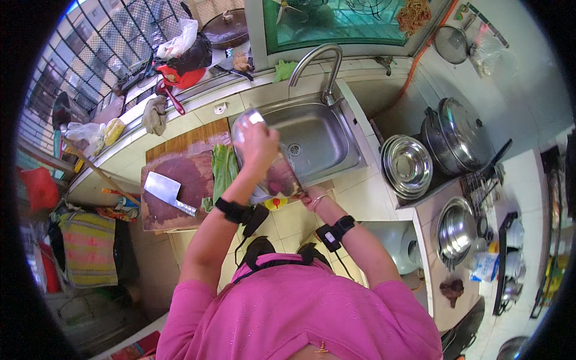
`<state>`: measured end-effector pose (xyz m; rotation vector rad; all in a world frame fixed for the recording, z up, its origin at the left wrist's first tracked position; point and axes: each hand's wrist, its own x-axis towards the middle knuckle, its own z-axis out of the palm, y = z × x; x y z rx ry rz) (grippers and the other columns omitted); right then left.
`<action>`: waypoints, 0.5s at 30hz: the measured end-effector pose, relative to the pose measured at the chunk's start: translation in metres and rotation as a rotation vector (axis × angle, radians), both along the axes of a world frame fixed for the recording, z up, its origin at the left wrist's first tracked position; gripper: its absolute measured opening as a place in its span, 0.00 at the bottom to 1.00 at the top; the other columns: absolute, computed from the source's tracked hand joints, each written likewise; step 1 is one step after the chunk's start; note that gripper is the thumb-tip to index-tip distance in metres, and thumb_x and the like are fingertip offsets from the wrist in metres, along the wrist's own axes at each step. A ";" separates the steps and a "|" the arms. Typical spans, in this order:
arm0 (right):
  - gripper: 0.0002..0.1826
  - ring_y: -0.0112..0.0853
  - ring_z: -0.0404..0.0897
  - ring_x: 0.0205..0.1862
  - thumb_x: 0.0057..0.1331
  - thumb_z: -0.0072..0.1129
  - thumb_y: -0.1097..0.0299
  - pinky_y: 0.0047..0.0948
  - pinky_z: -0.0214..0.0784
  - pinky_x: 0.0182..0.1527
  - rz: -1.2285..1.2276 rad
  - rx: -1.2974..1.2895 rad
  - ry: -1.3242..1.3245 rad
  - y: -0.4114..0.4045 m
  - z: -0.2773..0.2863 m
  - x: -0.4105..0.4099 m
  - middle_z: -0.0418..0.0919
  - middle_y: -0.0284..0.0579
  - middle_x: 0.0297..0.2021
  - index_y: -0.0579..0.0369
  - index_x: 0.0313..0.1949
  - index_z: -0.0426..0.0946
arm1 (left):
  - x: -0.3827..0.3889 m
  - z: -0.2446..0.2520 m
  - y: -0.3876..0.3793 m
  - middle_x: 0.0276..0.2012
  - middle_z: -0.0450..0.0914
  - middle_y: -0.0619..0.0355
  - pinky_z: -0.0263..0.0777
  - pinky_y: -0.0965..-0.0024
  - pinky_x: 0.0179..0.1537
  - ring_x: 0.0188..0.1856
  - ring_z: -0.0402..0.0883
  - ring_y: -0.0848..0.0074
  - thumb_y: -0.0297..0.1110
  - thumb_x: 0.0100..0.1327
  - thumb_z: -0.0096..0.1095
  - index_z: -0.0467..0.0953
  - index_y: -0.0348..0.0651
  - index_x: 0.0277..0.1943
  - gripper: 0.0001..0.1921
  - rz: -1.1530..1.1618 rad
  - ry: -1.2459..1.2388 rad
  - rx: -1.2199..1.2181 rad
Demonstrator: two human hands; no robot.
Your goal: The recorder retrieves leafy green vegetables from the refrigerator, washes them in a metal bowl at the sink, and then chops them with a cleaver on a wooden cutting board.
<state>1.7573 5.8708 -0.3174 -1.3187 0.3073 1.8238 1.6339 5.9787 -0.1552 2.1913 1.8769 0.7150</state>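
Note:
Both my hands are on a shiny basin (283, 177), apparently metal, tilted over the left edge of the steel sink (310, 135). My left hand (257, 146) grips its far end, fingers over a bright, blurred part. At the near right corner my right hand (312, 199) holds the rim. What the basin contains is hidden. Left of it, long green leaves (224, 168) lie on the right side of a worn chopping board (198, 168). A cleaver (164, 189) rests flat on that board, its handle towards me.
A curved faucet (330, 67) rises behind the sink. Stacked metal bowls (407, 164) and a large lidded pot (463, 135) stand to the right. More metal bowls (456, 229) sit nearer me. Bags (184, 49) and a red-handled utensil (173, 99) lie along the window ledge.

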 end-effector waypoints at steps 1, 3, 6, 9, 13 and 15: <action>0.05 0.20 0.59 0.09 0.65 0.45 0.67 0.15 0.43 0.07 0.016 0.008 0.011 0.002 -0.021 0.003 0.76 0.58 0.29 0.53 0.37 0.68 | 0.021 0.003 -0.001 0.61 0.57 0.40 0.43 0.36 0.57 0.67 0.47 0.50 0.38 0.54 0.56 0.75 0.35 0.35 0.13 -0.077 -0.037 -0.028; 0.15 0.27 0.75 0.18 0.69 0.34 0.59 0.12 0.41 0.06 0.062 0.166 0.188 0.010 -0.078 0.012 0.78 0.52 0.32 0.51 0.45 0.68 | 0.066 0.011 -0.005 0.63 0.54 0.39 0.40 0.34 0.58 0.68 0.44 0.49 0.37 0.53 0.55 0.75 0.35 0.36 0.13 -0.147 0.149 0.081; 0.15 0.25 0.71 0.14 0.69 0.34 0.60 0.12 0.43 0.07 0.044 0.116 0.284 0.015 -0.021 -0.005 0.79 0.53 0.31 0.50 0.46 0.69 | 0.085 0.009 -0.008 0.64 0.54 0.39 0.35 0.32 0.59 0.68 0.43 0.49 0.37 0.54 0.54 0.74 0.35 0.33 0.12 -0.200 0.188 0.057; 0.14 0.28 0.73 0.15 0.68 0.36 0.61 0.13 0.47 0.08 0.119 0.070 0.521 0.026 -0.068 0.017 0.78 0.52 0.29 0.51 0.44 0.70 | 0.082 0.009 -0.001 0.64 0.52 0.38 0.31 0.32 0.60 0.68 0.41 0.48 0.37 0.54 0.54 0.72 0.35 0.31 0.12 -0.177 0.094 0.045; 0.10 0.31 0.72 0.15 0.59 0.53 0.68 0.21 0.51 0.08 0.179 0.084 -0.147 0.050 -0.062 0.050 0.76 0.51 0.30 0.56 0.39 0.68 | 0.001 -0.018 0.020 0.37 0.72 0.44 0.68 0.59 0.39 0.41 0.74 0.61 0.33 0.52 0.60 0.74 0.30 0.28 0.11 0.044 -0.236 -0.062; 0.15 0.35 0.77 0.19 0.55 0.58 0.71 0.25 0.55 0.08 0.288 0.135 -0.428 0.067 -0.064 0.081 0.75 0.52 0.32 0.59 0.42 0.68 | -0.037 -0.040 0.029 0.28 0.71 0.53 0.70 0.60 0.34 0.33 0.72 0.66 0.28 0.52 0.58 0.73 0.36 0.27 0.04 0.106 -0.707 -0.491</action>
